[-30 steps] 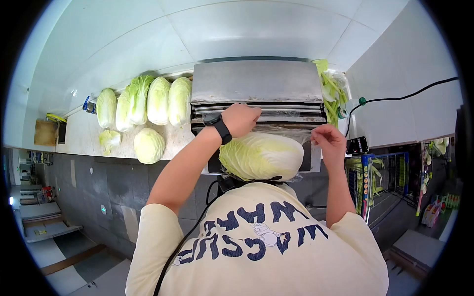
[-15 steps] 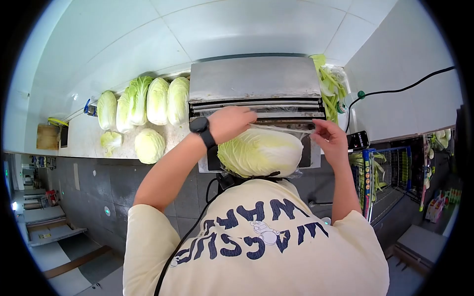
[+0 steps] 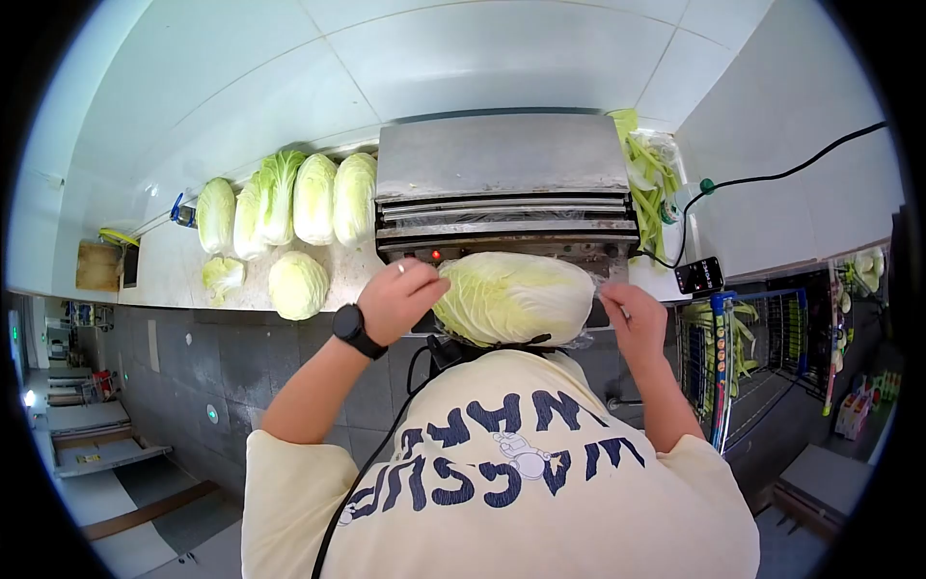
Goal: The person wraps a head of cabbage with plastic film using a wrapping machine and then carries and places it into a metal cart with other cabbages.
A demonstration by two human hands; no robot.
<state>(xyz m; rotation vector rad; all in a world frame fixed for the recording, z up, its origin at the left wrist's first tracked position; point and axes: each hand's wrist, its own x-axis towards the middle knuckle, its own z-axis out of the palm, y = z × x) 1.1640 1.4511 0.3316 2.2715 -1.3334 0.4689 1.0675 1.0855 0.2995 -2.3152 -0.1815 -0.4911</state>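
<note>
A large napa cabbage lies sideways close to my body, with clear plastic film around it. At its left end, my left hand, with a black watch on the wrist, has its fingers curled in; what they hold is hidden. My right hand pinches the film at the cabbage's right end. Just beyond the cabbage stands the steel film-wrapping machine, its rollers and bar facing me and a small red light glowing at its front left.
Several napa cabbages stand along the counter at left, with a shorter cabbage and a loose leaf piece nearer. Trimmed leaves lie right of the machine. A phone, black cable and blue-framed cart are at right.
Both hands have come back toward me from the machine's bar to the cabbage's two ends. The film stretched between them now lies against the cabbage. The red light has come into view.
</note>
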